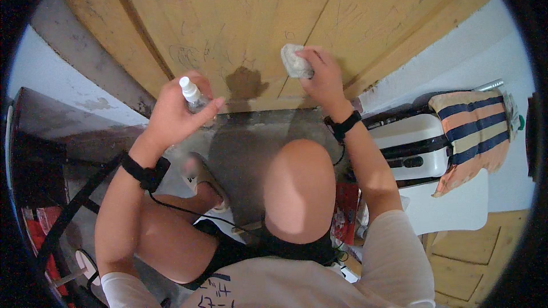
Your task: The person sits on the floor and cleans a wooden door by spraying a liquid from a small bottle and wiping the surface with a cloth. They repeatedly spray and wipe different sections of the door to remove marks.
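Note:
My left hand (182, 105) is closed around a clear spray bottle (197, 99) with a white nozzle, held upright in front of a yellow wooden door (239, 17). To the right, my right hand (321, 70) grips a folded whitish cloth (295, 60) close to the door; whether the cloth touches the surface I cannot tell. Thin scribbled marks cover the door panels, several of them between and above my hands. The lower part of the bottle is hidden by my left hand.
On the right, a striped cloth (475, 124) lies over a white case (415, 147) with black straps, beside a white board (454, 205). Dark furniture (38, 137) stands at left. A black cable (192, 212) runs from my left wristband. My raised knee is below the door.

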`<state>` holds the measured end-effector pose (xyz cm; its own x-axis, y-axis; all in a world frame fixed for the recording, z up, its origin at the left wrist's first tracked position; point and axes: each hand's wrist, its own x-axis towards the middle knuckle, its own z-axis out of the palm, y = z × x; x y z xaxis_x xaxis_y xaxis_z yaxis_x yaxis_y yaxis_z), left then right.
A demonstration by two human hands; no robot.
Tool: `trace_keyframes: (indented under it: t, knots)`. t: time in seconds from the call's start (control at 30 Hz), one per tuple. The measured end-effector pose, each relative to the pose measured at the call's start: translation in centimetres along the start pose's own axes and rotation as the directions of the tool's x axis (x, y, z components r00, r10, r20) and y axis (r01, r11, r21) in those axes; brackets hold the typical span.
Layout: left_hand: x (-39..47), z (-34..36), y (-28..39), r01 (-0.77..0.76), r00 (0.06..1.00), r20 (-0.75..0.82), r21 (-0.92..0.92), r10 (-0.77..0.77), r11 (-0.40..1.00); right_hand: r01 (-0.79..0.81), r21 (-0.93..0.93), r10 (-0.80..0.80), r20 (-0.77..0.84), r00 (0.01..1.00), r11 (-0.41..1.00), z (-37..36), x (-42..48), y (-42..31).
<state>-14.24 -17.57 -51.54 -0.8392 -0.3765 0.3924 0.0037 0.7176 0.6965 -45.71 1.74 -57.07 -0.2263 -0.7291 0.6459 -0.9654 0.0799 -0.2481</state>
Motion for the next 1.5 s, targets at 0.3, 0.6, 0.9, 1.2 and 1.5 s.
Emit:
trace_keyframes:
  t: [0.3,0.6,0.9,1.2,1.5]
  knots:
    - [0.5,1.0,-1.0,0.027,0.998,-0.057,-0.090,-0.032,0.996,0.100,-0.063,-0.106,-0.116,0.988,0.993,1.2,1.3,1.4]
    - [0.2,3.0,-2.6,0.047,0.992,0.121,-0.093,-0.036,0.995,0.019,-0.118,-0.004,0.129,0.992,0.993,8.1,-5.2,3.4]
    - [1.3,4.7,-5.4,0.203,0.973,0.142,-0.132,-0.184,0.970,0.030,0.007,-0.031,0.329,0.944,1.000,10.8,-7.7,4.2]
    - [1.0,8.2,-4.5,0.088,0.943,0.331,-0.121,-0.043,0.989,0.037,0.041,-0.038,0.022,0.999,0.998,5.0,-2.8,1.9]
    - [-0.4,9.4,-5.5,0.085,0.935,0.352,-0.135,-0.033,0.987,0.053,-0.067,-0.039,0.190,0.981,0.996,12.8,-9.4,5.6]
